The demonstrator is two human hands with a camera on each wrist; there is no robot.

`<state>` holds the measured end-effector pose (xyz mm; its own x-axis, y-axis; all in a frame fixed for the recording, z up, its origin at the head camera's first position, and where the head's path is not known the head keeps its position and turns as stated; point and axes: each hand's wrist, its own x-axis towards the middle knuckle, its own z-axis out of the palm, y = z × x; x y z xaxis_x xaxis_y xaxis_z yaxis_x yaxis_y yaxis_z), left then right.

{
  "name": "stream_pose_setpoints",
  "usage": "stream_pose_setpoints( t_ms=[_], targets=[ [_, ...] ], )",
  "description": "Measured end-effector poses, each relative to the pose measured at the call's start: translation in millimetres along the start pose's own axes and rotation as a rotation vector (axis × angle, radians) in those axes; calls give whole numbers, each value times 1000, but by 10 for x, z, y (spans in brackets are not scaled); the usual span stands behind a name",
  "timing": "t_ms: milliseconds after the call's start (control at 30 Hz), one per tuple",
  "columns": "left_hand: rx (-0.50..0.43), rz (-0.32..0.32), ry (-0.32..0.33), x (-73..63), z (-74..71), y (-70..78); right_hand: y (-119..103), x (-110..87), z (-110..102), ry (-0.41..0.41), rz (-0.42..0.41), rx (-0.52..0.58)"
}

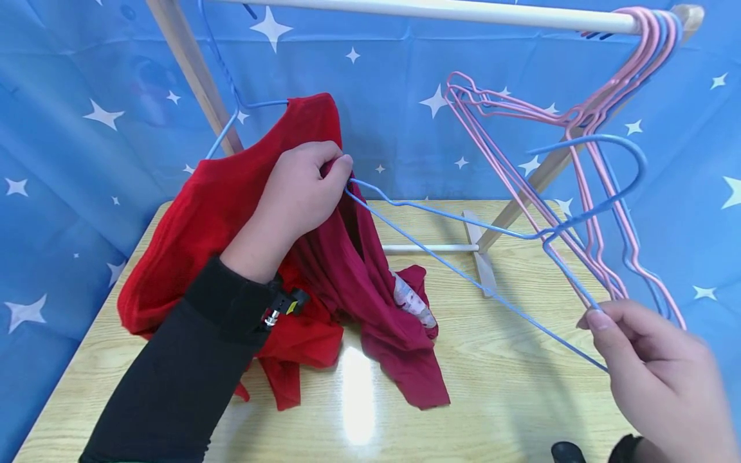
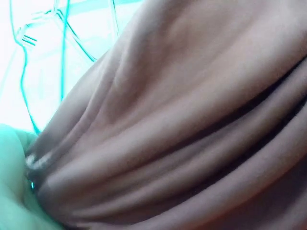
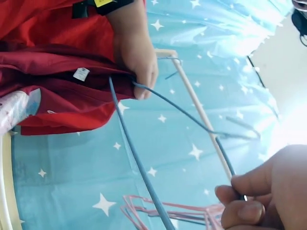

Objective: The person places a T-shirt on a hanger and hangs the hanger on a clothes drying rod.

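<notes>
My left hand (image 1: pixel 307 186) grips the upper edge of a dark red garment (image 1: pixel 353 276), which hangs down to the table in folds. One end of a blue wire hanger (image 1: pixel 451 263) reaches into the garment right at my left fingers. At the other end, my right hand (image 1: pixel 654 373) pinches the hanger's near shoulder between thumb and fingers, its hook pointing up and left. In the right wrist view a white label (image 3: pixel 81 74) shows inside the garment's opening. Behind my left hand, a bright red garment (image 1: pixel 231 199) hangs on another blue hanger (image 1: pixel 231 96).
A white rail (image 1: pixel 463 14) on a wooden stand crosses the top. Several pink and blue hangers (image 1: pixel 585 122) hang at its right end, behind the held hanger. Below is a wood-grain table (image 1: pixel 463 411), with a blue star-patterned curtain (image 1: pixel 393 116) behind.
</notes>
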<state>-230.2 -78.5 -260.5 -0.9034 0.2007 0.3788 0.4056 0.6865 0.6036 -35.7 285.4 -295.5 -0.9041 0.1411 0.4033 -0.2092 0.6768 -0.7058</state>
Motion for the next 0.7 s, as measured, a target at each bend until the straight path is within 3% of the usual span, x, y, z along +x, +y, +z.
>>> stream_pose_setpoints(
  t_ms=[100, 200, 300, 400, 567, 700],
  targets=[
    [-48, 40, -60, -8, 16, 14, -2, -7, 19, -18, 25, 1],
    [-56, 93, -122, -20, 36, 40, -5, 9, 55, -49, -36, 24],
    [18, 160, -195, -29, 59, 91, -13, 38, 115, -64, -108, 44],
    [148, 229, -235, -33, 87, 154, -23, 56, 184, -33, -117, 32],
    [294, 280, -175, -36, 123, 211, -47, 53, 291, 31, -67, 35],
    [338, 252, -87, -58, 133, 242, -88, 38, 369, 45, -43, 64]
  ],
)
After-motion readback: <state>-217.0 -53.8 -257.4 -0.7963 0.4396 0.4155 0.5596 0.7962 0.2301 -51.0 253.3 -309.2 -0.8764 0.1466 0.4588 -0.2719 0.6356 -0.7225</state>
